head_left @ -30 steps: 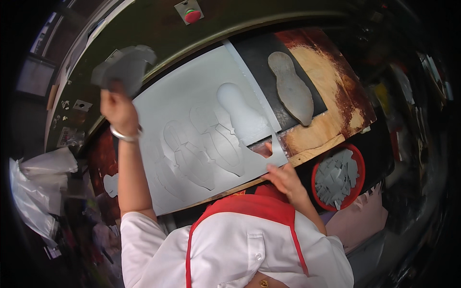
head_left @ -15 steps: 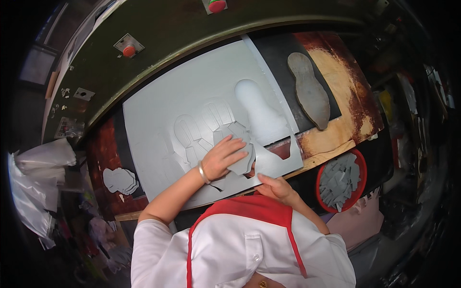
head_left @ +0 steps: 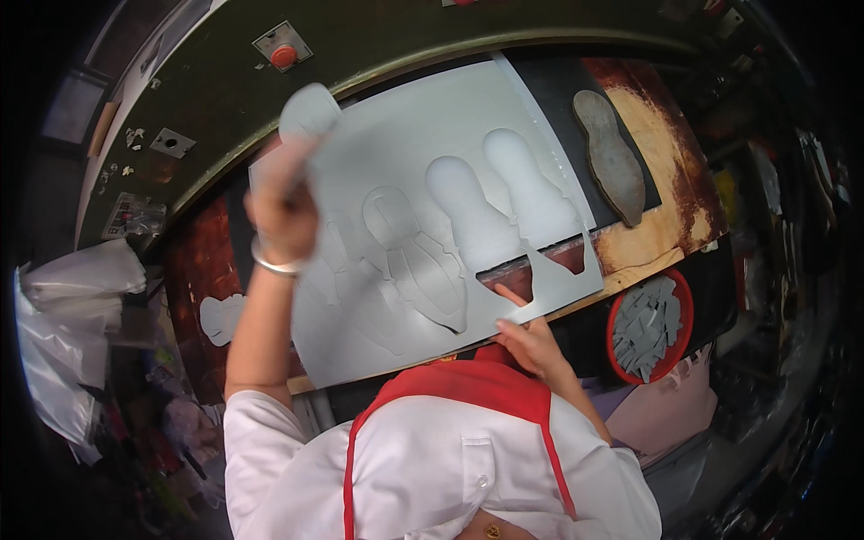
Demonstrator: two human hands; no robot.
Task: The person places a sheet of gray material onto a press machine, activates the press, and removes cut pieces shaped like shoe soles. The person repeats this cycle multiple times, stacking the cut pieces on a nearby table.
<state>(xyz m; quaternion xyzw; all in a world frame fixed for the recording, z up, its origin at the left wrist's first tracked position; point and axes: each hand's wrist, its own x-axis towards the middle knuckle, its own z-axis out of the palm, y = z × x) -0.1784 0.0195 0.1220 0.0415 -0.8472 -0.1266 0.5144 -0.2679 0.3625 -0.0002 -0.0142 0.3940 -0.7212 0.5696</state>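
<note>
My left hand point(head_left: 286, 202), smeared by motion, is raised over the left part of a large grey sheet point(head_left: 378, 135), holding a cut grey insole point(head_left: 310, 110) whose rounded end points away from me. My right hand point(head_left: 535, 346) grips the sheet's near edge, thumb on top and one finger showing through a hole. Two sole-shaped holes lie side by side in the sheet, with white and red-brown surfaces beneath. To their left, cut insole shapes point(head_left: 423, 279) with inner lines still sit in the sheet.
A sole-shaped cutting die point(head_left: 614, 162) lies on a black mat right of the sheet. A red basin point(head_left: 689, 310) of grey scraps stands at the near right. Stacked insoles point(head_left: 222, 319) lie at left. A green machine beam point(head_left: 207, 108) with a red button point(head_left: 284, 56) spans the far side.
My left hand has lifted an insole out of the sheet and swung it up and left, uncovering a second hole. My right hand stays at the near edge, one finger now in the hole.
</note>
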